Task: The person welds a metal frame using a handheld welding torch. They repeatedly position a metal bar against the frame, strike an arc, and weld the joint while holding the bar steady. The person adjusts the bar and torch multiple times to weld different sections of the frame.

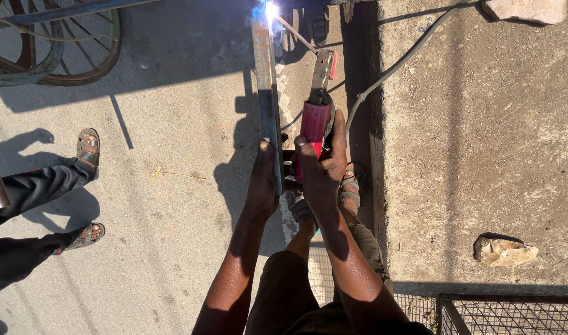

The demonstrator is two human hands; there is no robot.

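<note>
Our left hand (263, 180) grips the near end of a long metal bar (266, 93); our right hand (321, 167) clamps a red welding holder (315, 121) just right of it. A bright arc (271, 9) flares at the far end. Another person's sandalled feet (87, 152) stand left.

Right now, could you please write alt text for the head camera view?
Seen from above, a person's right hand grips a red welding electrode holder sparking at a metal bar that the left hand steadies. Another person's sandalled feet stand on the concrete at left.
</note>
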